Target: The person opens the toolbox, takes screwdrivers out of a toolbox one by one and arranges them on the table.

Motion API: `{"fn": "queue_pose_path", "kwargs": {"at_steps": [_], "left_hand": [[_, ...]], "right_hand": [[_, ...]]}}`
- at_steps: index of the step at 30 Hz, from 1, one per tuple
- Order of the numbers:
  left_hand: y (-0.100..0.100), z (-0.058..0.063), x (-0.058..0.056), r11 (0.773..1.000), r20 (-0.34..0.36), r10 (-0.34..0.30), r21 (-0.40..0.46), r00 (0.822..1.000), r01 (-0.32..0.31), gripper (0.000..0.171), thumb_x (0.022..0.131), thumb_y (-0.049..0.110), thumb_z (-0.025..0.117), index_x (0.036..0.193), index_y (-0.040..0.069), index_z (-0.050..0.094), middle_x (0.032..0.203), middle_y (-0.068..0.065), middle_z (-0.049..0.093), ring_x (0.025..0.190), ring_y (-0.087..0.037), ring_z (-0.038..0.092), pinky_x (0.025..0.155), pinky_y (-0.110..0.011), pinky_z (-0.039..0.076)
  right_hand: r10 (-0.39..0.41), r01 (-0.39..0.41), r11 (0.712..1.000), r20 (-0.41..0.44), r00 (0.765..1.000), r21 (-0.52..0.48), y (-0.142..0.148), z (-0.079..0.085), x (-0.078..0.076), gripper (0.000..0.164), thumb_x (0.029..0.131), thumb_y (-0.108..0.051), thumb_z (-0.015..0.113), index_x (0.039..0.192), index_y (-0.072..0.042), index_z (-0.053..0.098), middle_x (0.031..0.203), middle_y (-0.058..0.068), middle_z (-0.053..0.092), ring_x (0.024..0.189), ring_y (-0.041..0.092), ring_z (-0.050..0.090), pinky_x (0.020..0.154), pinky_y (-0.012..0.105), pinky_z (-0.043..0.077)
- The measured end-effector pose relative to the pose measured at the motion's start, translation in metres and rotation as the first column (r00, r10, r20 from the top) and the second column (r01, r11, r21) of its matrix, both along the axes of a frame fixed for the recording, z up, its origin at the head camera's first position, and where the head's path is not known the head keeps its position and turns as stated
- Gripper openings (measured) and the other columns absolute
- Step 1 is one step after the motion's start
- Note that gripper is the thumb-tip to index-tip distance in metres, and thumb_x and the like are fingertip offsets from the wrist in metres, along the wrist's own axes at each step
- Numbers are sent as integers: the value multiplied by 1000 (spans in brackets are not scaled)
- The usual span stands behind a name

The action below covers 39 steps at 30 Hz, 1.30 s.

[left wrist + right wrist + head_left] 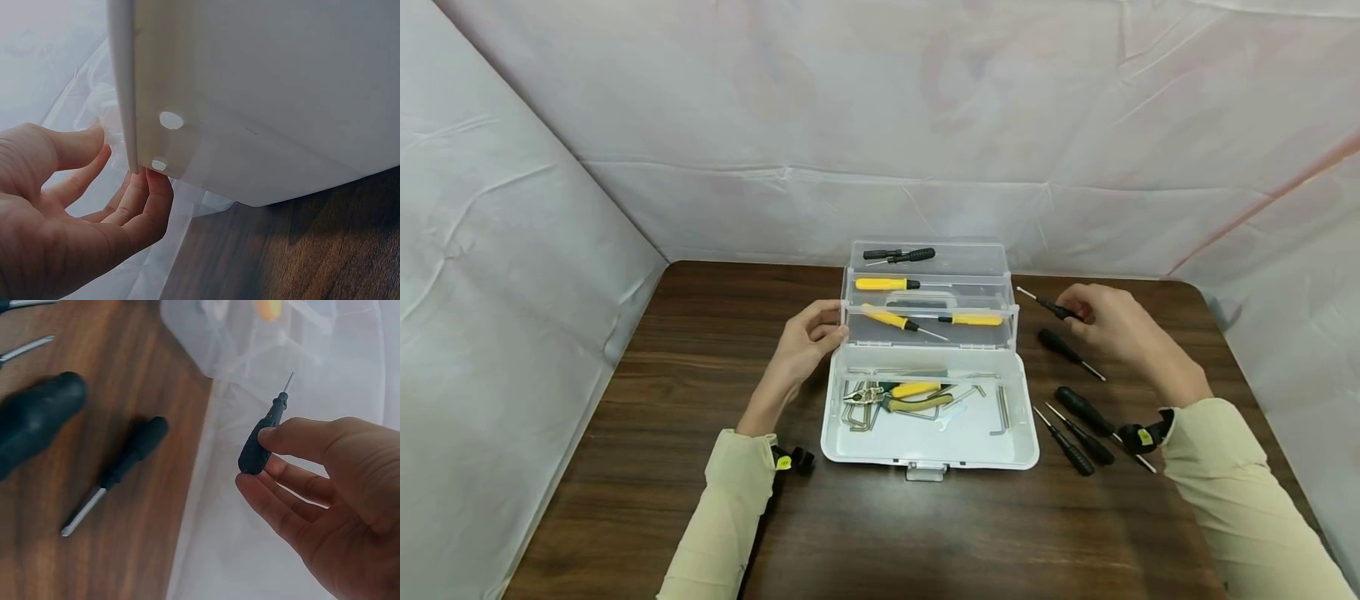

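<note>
A white toolbox [940, 446] with clear raised trays [932, 333] stands on the table. My left hand [805, 342] grips the left side of the box by the trays; in the left wrist view its fingers [150, 200] curl at the box's edge. My right hand [1108, 325] pinches a small black screwdriver [261, 440] by the handle, above the table right of the trays. Below that hand lies another black screwdriver [134, 453]. Yellow-handled screwdrivers [887, 284] and small black screwdrivers [912, 255] lie in the trays.
Pliers [917, 390] and several hex keys [1003, 408] lie in the box's lower part. Right of the box, more black screwdrivers [1078, 404] are spread on the brown wooden table [925, 550]. White sheeting [910, 125] hangs behind and at both sides.
</note>
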State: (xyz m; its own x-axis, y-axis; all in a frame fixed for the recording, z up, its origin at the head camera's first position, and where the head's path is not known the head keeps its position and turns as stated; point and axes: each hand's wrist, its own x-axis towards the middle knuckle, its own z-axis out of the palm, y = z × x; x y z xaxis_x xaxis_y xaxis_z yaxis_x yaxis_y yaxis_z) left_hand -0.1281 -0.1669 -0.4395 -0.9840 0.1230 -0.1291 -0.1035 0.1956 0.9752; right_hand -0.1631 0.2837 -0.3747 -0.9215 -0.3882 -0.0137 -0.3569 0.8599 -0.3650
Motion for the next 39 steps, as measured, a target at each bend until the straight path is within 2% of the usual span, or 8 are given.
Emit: {"fn": "queue_pose_path", "kwargs": {"at_steps": [6, 10, 18, 25, 39], "left_hand": [[1, 1, 0, 1000, 5, 3, 5, 1000, -3, 47, 103, 9, 66, 148, 14, 56, 140, -18, 61, 114, -21, 67, 99, -41, 56], [1, 2, 0, 1000, 9, 6, 10, 1000, -6, 46, 103, 9, 66, 148, 14, 56, 139, -18, 61, 114, -22, 66, 101, -45, 56], [1, 1, 1, 1000, 7, 8, 7, 1000, -8, 47, 103, 9, 66, 148, 13, 56, 140, -19, 61, 112, -19, 67, 101, -44, 56], [1, 1, 1, 1000, 2, 8, 8, 1000, -8, 47, 103, 9, 66, 149, 14, 55, 140, -18, 61, 113, -21, 67, 101, -45, 56], [0, 1, 0, 1000, -6, 0, 10, 1000, 0, 46, 103, 9, 66, 148, 14, 56, 139, -18, 61, 116, -25, 67, 97, -38, 57]], "right_hand": [[-20, 18, 1000, 79, 997, 19, 2, -13, 6, 23, 98, -7, 68, 120, -2, 68, 99, 13, 70, 90, 28, 66, 77, 48, 53], [-16, 14, 1000, 91, 996, 19, 3, -21, 10, 23, 97, -6, 70, 119, -2, 69, 99, 14, 71, 90, 28, 67, 77, 47, 54], [21, -22, 1000, 66, 998, 13, 5, -39, 17, 22, 94, -2, 72, 115, 1, 69, 91, 13, 70, 83, 24, 64, 71, 44, 52], [29, -29, 1000, 37, 999, 9, 6, -52, 24, 19, 90, 1, 72, 109, 1, 70, 89, 11, 70, 82, 25, 65, 74, 46, 53], [14, -15, 1000, 97, 995, 11, 8, -65, 33, 19, 93, -1, 72, 111, 2, 71, 90, 9, 70, 80, 21, 64, 72, 42, 52]]}}
